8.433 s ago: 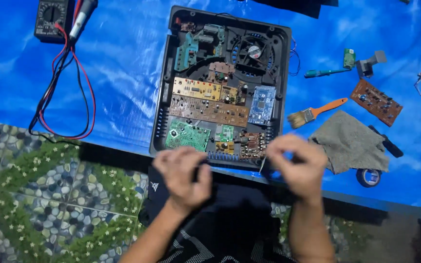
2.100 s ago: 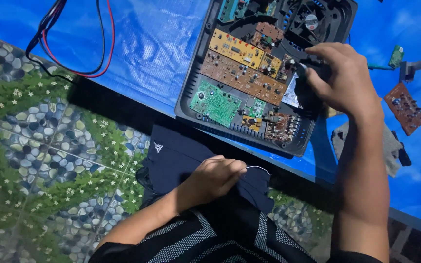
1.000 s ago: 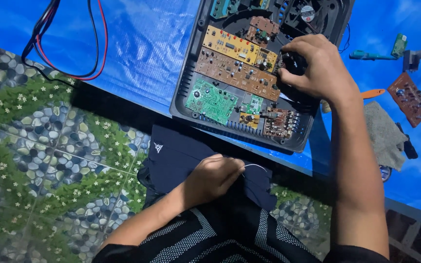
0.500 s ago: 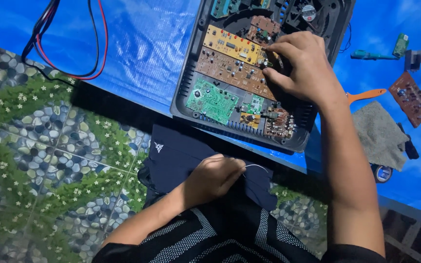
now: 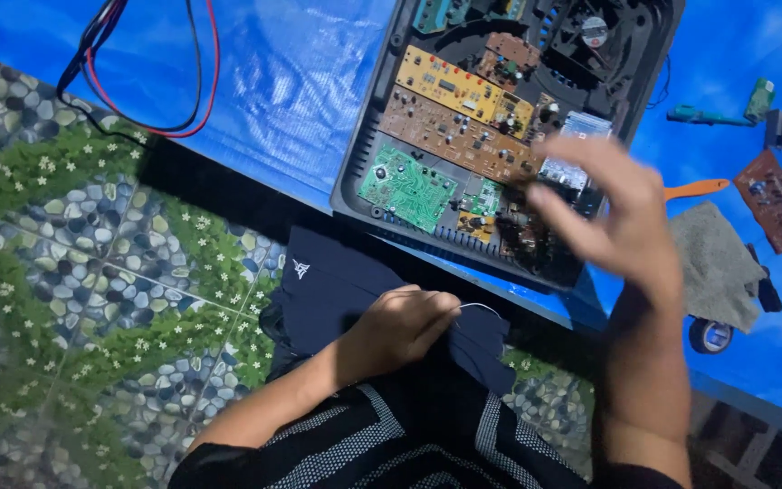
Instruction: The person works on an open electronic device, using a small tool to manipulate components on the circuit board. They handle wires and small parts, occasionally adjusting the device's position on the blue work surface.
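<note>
Blue sheeting (image 5: 291,100) covered the desk under an opened device case (image 5: 500,136) — boards exposed for access. Right hand (image 5: 613,217) hovered blurred above it, fingers spread; left hand (image 5: 400,326) rested on the lap, pinching a thin white wire (image 5: 481,308).

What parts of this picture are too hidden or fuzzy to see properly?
- Right hand, head view: motion blur; whether it holds anything cannot be told.
- Open device case: its top is cut off by the frame edge, its right corner hidden behind that hand.
- Left hand: curled around a thin white wire; the wire's other end is hidden.

Circuit boards (image 5: 450,118) inside open casing (image 5: 355,181), cloth (image 5: 712,263) to its right
</note>
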